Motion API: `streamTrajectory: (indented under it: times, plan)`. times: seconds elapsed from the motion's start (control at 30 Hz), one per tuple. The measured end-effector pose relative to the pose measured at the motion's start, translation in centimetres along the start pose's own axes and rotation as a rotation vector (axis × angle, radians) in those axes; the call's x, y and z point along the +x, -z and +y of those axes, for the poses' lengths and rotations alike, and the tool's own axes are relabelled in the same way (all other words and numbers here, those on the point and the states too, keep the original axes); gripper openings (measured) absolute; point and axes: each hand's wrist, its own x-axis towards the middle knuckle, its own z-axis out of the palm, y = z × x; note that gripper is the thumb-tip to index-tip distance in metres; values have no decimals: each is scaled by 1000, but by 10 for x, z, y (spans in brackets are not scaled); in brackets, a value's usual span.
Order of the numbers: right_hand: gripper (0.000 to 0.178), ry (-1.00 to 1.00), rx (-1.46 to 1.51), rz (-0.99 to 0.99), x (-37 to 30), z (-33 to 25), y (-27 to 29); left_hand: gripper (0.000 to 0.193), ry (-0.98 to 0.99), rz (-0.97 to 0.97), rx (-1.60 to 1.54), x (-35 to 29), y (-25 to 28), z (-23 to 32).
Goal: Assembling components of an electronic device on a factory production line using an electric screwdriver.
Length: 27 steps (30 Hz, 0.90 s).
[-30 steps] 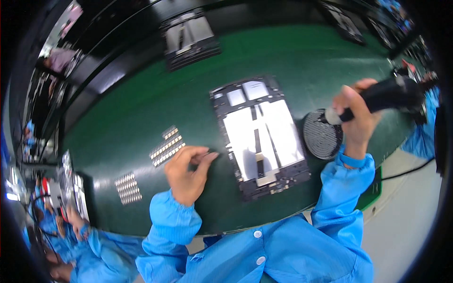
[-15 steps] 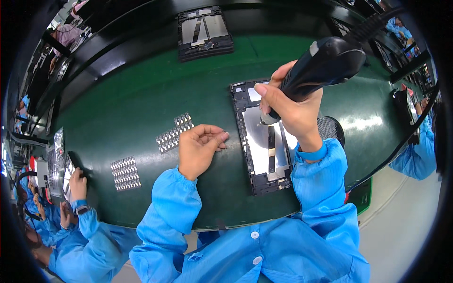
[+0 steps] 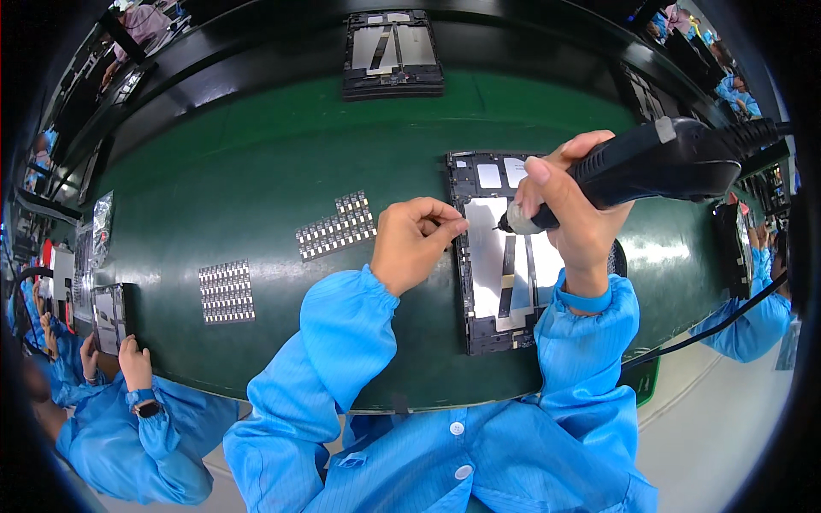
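Note:
An opened tablet body [image 3: 483,295] with silver plates and a black frame lies in front of me, slightly right of centre. My right hand [image 3: 586,218] is wrapped round a black electric screwdriver [image 3: 658,162], held tilted above the tablet, its tip over the upper silver plate. Thumb and fingertips of my left hand [image 3: 413,244] are pinched together by the tablet's left edge; anything between them is too small to make out. Left of that hand lie two sheets of small dark-and-white pieces, a stepped one [image 3: 329,232] and a square one [image 3: 227,291].
A stack of similar tablet bodies [image 3: 393,56] stands at the back of the green table [image 3: 256,197]. Behind my right wrist a round dark dish [image 3: 619,256] is partly hidden. A co-worker's hand [image 3: 135,363] holds a device at left. A black cable [image 3: 710,329] runs at right.
My left hand has moved right, up to the tablet's left edge. The screwdriver now leans further to the right in my right hand. The whole view has shifted a little.

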Motion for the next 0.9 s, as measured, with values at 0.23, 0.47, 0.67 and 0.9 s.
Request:
streamTrajectory:
  times: [0.23,0.47,0.67,0.9]
  plan:
    - [25,-40,17,-50,-2,10,-19,13,-4,45,10,7,2,5]
    - [27,-96,-25,-87,-2,14,-25,14,191,-62,-58,9,8,21]
    - [30,-102,-62,-115,-2,21,-29,13,250,-86,-45,14,12,21]
    - [31,-88,-55,-127,-1,26,-28,12,276,-91,-50,14,11,22]
